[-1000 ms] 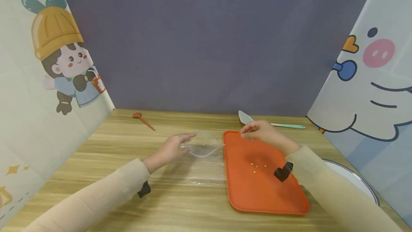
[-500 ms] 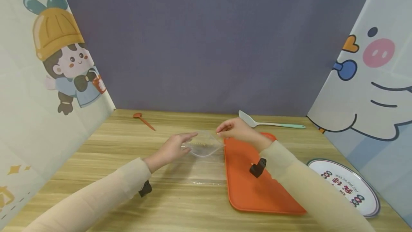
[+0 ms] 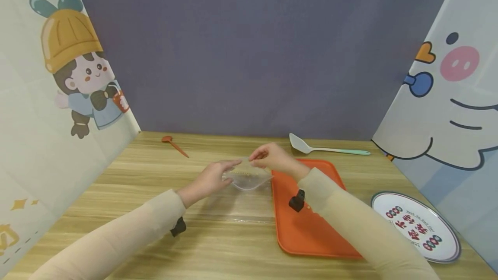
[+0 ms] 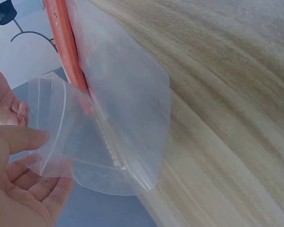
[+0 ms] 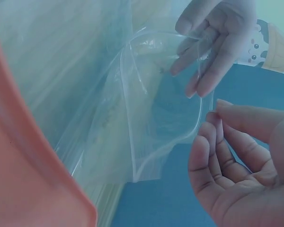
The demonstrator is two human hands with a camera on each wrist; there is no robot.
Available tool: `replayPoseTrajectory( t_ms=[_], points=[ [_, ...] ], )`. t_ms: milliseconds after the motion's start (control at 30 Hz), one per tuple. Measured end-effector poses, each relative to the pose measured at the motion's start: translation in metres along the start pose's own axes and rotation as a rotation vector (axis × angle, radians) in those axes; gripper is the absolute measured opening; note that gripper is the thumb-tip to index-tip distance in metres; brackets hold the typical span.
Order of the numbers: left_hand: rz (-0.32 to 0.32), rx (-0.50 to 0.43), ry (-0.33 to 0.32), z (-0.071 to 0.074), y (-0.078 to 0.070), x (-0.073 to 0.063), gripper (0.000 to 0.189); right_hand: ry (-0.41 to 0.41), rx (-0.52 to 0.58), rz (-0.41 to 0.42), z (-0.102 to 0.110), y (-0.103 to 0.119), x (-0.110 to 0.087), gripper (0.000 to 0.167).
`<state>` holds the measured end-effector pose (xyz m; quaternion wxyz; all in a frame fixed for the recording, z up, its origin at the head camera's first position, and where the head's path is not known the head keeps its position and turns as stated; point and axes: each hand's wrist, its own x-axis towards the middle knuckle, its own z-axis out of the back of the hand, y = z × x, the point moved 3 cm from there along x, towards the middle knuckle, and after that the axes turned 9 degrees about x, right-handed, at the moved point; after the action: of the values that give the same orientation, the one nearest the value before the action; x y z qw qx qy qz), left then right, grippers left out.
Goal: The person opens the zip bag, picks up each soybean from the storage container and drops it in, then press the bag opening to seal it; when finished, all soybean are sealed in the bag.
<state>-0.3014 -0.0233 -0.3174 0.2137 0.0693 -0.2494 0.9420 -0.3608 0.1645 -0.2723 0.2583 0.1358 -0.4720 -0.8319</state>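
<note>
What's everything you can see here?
Clear plastic bag: one, colourless, middle
Tiny round pieces: several, pale, in bag, on tray
Rectangular tray: one, orange, right of bag
Small spoon: one, rust, back left
Flat spatula: one, white, mint, behind tray
Printed plate: one, white, far right
Table: one, tan, underneath
Plain backdrop: one, slate, behind
Cartoon walls: two, pale, both sides
Left hand: one, cream sleeve, holding bag
Right hand: one, cream sleeve, near bag's mouth
Wrist cameras: two, black, wrists

The right hand (image 3: 273, 159) has moved from above the tray (image 3: 293, 237) to the clear bag (image 3: 248, 181).
</note>
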Motion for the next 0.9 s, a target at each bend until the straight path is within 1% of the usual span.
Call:
replayPoseTrajectory(
  t_ms=[133, 333, 467, 567, 733, 800, 900],
  points=[
    [-0.008, -0.013, -0.009, -0.001, 0.002, 0.0, 0.061, -0.02, -0.021, -0.013, 0.007, -0.003, -0.004, 0.02],
    [-0.02, -0.031, -0.016, -0.001, 0.004, -0.002, 0.06, -0.057, -0.076, -0.048, 0.027, -0.013, -0.016, 0.016],
    [-0.044, -0.021, -0.035, -0.001, 0.004, -0.003, 0.059, -0.065, -0.069, -0.085, 0.041, -0.02, -0.028, 0.018],
    [-0.06, -0.02, -0.049, 0.0, 0.004, -0.004, 0.059, -0.069, -0.055, -0.092, 0.053, -0.029, -0.038, 0.019],
    [-0.062, -0.035, -0.053, 0.001, 0.004, -0.006, 0.059, -0.077, -0.063, -0.136, 0.075, -0.046, -0.054, 0.019],
    [-0.062, -0.035, -0.056, 0.001, 0.004, -0.007, 0.059, -0.076, -0.074, -0.149, 0.082, -0.051, -0.062, 0.02],
    [-0.062, -0.027, -0.066, 0.002, 0.005, -0.008, 0.059, -0.076, -0.061, -0.159, 0.091, -0.059, -0.073, 0.024]
  ],
)
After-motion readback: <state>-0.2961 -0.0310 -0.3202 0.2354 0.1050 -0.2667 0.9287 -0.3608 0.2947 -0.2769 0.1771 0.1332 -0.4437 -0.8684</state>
